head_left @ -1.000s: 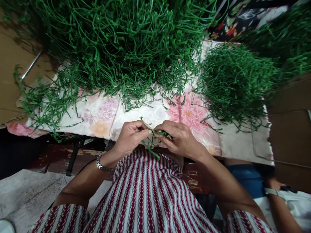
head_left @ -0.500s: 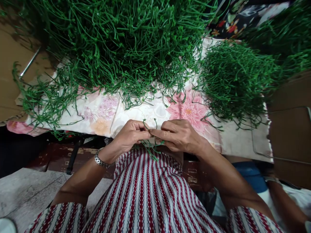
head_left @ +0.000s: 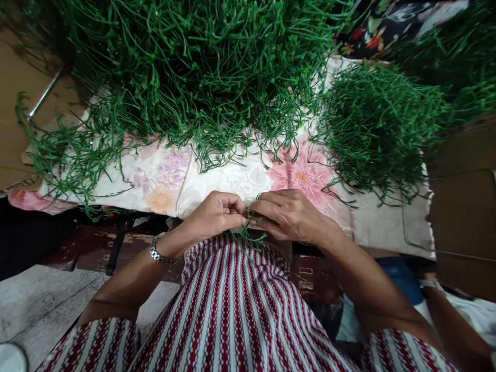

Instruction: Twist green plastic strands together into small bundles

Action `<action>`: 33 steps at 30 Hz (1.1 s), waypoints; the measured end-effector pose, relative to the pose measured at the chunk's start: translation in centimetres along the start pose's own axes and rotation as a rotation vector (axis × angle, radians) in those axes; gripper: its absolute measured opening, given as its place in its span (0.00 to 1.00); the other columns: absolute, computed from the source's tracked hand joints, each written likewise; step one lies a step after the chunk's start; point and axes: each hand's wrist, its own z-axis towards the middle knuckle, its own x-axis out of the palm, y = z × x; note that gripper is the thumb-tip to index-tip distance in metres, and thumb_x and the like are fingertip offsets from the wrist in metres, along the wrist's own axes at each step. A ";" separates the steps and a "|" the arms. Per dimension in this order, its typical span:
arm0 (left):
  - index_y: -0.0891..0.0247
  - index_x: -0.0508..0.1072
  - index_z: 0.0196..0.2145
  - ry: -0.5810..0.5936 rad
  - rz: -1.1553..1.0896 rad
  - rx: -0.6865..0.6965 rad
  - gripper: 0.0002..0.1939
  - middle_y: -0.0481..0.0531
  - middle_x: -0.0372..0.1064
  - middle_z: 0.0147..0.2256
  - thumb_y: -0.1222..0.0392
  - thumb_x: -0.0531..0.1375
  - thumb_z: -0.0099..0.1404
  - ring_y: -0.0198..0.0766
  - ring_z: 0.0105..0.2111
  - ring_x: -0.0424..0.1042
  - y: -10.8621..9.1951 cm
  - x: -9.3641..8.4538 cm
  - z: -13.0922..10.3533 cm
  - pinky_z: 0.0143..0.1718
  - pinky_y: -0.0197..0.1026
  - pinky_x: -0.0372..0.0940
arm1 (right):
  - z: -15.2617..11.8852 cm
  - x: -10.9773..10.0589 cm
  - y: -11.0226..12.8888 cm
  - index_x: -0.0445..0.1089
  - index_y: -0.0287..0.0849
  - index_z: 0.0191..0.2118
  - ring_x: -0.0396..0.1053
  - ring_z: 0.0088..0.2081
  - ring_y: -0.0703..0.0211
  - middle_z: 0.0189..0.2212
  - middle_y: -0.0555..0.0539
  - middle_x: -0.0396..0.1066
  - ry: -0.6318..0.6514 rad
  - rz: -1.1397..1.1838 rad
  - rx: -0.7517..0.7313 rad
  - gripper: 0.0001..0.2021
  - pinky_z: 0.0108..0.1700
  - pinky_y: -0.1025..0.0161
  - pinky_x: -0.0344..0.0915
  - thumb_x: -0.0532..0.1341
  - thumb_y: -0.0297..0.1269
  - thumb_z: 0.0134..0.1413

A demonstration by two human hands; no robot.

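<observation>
Thin green plastic stems [head_left: 250, 238] hang between my two hands, just above my striped clothing. My left hand [head_left: 220, 212] pinches them between thumb and fingers from the left. From the right, my right hand [head_left: 289, 213] has its fingers closed on the same stems, with its fingertips close to those of my left hand. A large heap of green stems [head_left: 201, 67] lies beyond my hands on a flowered cloth [head_left: 228, 183]. A smaller green pile [head_left: 383, 124] sits to the right on the cloth.
Loose stems [head_left: 77, 160] spread over the cloth's left part. Cardboard [head_left: 461, 206] stands at the right, and more cardboard [head_left: 15, 129] at the left with a metal rod [head_left: 45, 95]. Another person's arm [head_left: 453, 320] shows at the lower right. Flowered dark fabric lies at the top right.
My left hand has shifted slightly right, and my fingertips are closer together. The stem tips that stuck up above my fingers no longer show there; the hanging stems have moved slightly right.
</observation>
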 end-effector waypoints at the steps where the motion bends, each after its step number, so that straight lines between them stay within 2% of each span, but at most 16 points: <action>1: 0.67 0.66 0.22 -0.032 0.074 0.043 0.00 0.42 0.57 0.18 0.68 0.56 0.49 0.25 0.19 0.54 0.1 0.1 -0.1 0.21 0.31 0.48 | 0.0 0.1 0.1 0.66 0.38 0.35 0.61 0.26 0.67 0.26 0.50 0.66 0.006 0.038 0.025 0.08 0.28 0.68 0.54 0.54 0.36 0.56; 6: 0.67 0.68 0.23 -0.143 0.494 0.302 0.08 0.45 0.60 0.21 0.72 0.51 0.51 0.29 0.24 0.59 0.4 0.5 -0.5 0.27 0.33 0.53 | 0.4 0.2 0.3 0.65 0.37 0.35 0.62 0.28 0.67 0.29 0.48 0.65 0.058 0.206 0.109 0.06 0.30 0.69 0.56 0.54 0.32 0.54; 10: 0.66 0.67 0.19 -0.138 0.725 0.364 0.10 0.46 0.56 0.21 0.72 0.50 0.52 0.30 0.24 0.58 0.4 0.5 -0.7 0.26 0.35 0.52 | 0.6 -0.1 0.2 0.65 0.37 0.34 0.60 0.28 0.67 0.28 0.48 0.62 0.117 0.291 0.128 0.05 0.31 0.69 0.58 0.53 0.31 0.53; 12: 0.66 0.68 0.20 -0.116 0.688 0.388 0.10 0.46 0.57 0.21 0.72 0.51 0.53 0.30 0.24 0.58 0.4 0.4 -0.7 0.26 0.35 0.52 | 0.7 -0.1 0.2 0.65 0.37 0.33 0.61 0.29 0.66 0.30 0.47 0.61 0.079 0.329 0.126 0.05 0.32 0.68 0.59 0.53 0.32 0.53; 14: 0.66 0.70 0.23 -0.094 0.559 0.426 0.09 0.47 0.61 0.22 0.71 0.52 0.55 0.30 0.25 0.60 0.5 0.2 -0.7 0.27 0.34 0.54 | 0.7 0.0 0.3 0.64 0.36 0.34 0.62 0.32 0.64 0.32 0.45 0.62 0.011 0.392 0.115 0.05 0.35 0.67 0.61 0.53 0.31 0.53; 17: 0.65 0.71 0.26 -0.129 0.381 0.443 0.08 0.48 0.65 0.24 0.69 0.53 0.58 0.30 0.25 0.62 0.6 0.1 -0.7 0.28 0.33 0.56 | 0.9 0.6 0.9 0.63 0.37 0.36 0.62 0.33 0.64 0.31 0.46 0.63 -0.112 0.478 0.144 0.05 0.35 0.66 0.62 0.53 0.30 0.54; 20: 0.65 0.71 0.28 -0.191 0.316 0.440 0.07 0.47 0.66 0.24 0.66 0.54 0.59 0.30 0.25 0.63 0.6 0.2 -0.8 0.28 0.33 0.57 | 0.9 1.4 1.6 0.62 0.38 0.36 0.61 0.29 0.65 0.27 0.49 0.62 -0.239 0.463 0.225 0.04 0.32 0.67 0.60 0.54 0.31 0.55; 23: 0.65 0.71 0.28 -0.185 0.322 0.449 0.06 0.47 0.66 0.25 0.66 0.54 0.60 0.30 0.26 0.63 0.5 0.2 -1.0 0.28 0.32 0.57 | 0.7 1.7 2.0 0.63 0.37 0.37 0.61 0.30 0.65 0.27 0.48 0.62 -0.283 0.412 0.226 0.05 0.31 0.67 0.60 0.54 0.31 0.55; 26: 0.65 0.69 0.27 -0.110 0.464 0.461 0.08 0.47 0.64 0.24 0.68 0.52 0.60 0.29 0.25 0.62 0.2 -0.1 -1.2 0.28 0.33 0.56 | 0.3 1.3 2.0 0.64 0.35 0.37 0.61 0.30 0.64 0.27 0.47 0.61 -0.203 0.355 0.167 0.06 0.31 0.67 0.60 0.52 0.30 0.56; 30: 0.65 0.68 0.23 0.074 0.770 0.559 0.10 0.47 0.60 0.22 0.72 0.51 0.58 0.31 0.24 0.58 -0.3 -0.4 -1.9 0.27 0.35 0.53 | 0.0 -0.1 2.6 0.65 0.36 0.35 0.59 0.27 0.66 0.27 0.47 0.61 0.049 0.254 0.054 0.07 0.28 0.68 0.58 0.51 0.32 0.57; 33: 0.65 0.67 0.21 0.193 0.840 0.600 0.12 0.48 0.60 0.21 0.74 0.50 0.56 0.31 0.23 0.57 -0.5 -1.3 -3.0 0.26 0.37 0.52 | -0.5 -1.7 2.9 0.64 0.37 0.33 0.58 0.26 0.66 0.27 0.47 0.62 0.177 0.214 -0.018 0.06 0.26 0.68 0.56 0.51 0.30 0.55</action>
